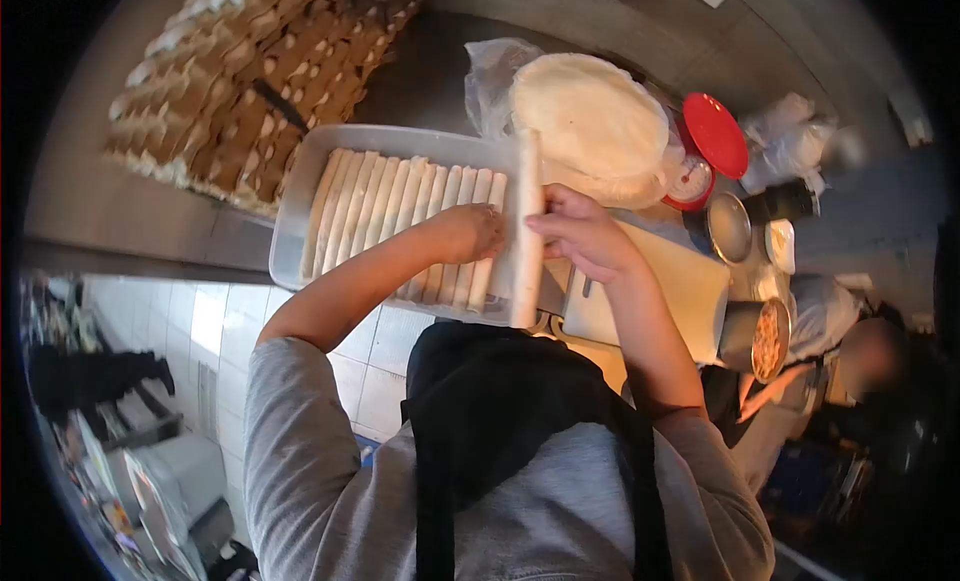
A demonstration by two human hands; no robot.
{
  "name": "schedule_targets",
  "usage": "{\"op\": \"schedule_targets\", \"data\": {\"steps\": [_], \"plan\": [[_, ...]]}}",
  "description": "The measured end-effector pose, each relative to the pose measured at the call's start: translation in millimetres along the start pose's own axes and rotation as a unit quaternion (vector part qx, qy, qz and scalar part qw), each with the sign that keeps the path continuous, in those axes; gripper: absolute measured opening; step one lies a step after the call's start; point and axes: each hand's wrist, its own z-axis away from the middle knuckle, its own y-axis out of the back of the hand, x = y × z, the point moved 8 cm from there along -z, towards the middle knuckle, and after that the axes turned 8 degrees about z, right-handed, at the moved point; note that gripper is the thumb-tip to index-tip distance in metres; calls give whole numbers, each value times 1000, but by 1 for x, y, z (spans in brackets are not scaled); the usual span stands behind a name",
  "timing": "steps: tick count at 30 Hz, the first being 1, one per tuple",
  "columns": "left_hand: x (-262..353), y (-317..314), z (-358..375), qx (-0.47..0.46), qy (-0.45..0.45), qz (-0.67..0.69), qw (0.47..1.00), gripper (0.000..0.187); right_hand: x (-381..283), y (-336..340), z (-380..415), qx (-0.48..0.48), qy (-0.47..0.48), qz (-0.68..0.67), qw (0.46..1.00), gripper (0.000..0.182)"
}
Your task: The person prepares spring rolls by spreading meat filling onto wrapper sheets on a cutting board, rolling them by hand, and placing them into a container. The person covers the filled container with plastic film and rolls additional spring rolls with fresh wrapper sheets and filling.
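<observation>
A clear plastic tub [400,134] holds a row of several pale dough rolls [385,196] lying side by side. A longer roll of plastic or dough [528,231] lies along the tub's right edge. My right hand [580,231] touches this long roll with its thumb and fingers apart, its palm holding nothing visible. Over the right end of the row inside the tub is my left hand [470,233], its fingers curled down; whatever is under them is hidden.
Stacked egg trays [250,91] stand at the upper left. Round dough sheets [590,111] lie behind, beside a red scale [690,179]. A cutting board [660,281], a metal bowl [728,228] and a bowl of filling [768,341] are at right, near another person [820,321].
</observation>
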Motion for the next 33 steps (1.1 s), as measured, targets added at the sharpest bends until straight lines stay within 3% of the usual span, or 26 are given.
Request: {"op": "schedule_targets", "data": {"steps": [4, 7, 11, 17, 20, 23, 26, 27, 28, 31, 33], "plan": [[2, 17, 15, -4, -60, 80, 995, 11, 31, -12, -29, 162, -93, 136, 973, 30], [-6, 15, 23, 32, -110, 96, 989, 10, 50, -5, -46, 260, -58, 432, 861, 32], [-12, 15, 28, 62, -155, 123, 978, 11, 50, -20, -44, 343, -70, 503, 790, 30], [-16, 15, 24, 43, -172, 110, 978, 16, 78, -24, -45, 340, -128, 478, 800, 33], [-16, 19, 15, -21, -153, 119, 981, 13, 87, -34, -35, 302, -136, 440, 835, 43], [-26, 19, -7, -72, -95, 100, 988, 9, 104, -45, -25, 291, -153, 469, 820, 52], [-37, 19, -31, 41, -143, 130, 980, 7, 115, -48, -19, 261, -206, 452, 828, 59], [-41, 19, -37, 76, -157, 142, 975, 8, 117, -48, -18, 259, -204, 456, 827, 57], [-45, 5, -43, 14, -171, 91, 981, 12, 119, -46, -18, 258, -202, 459, 825, 54], [-50, 2, -41, 55, -170, 80, 981, 14, 124, -41, -21, 259, -195, 459, 827, 45], [-53, -2, -39, 1, -142, 72, 987, 14, 131, -40, -25, 254, -174, 450, 838, 40]]}}
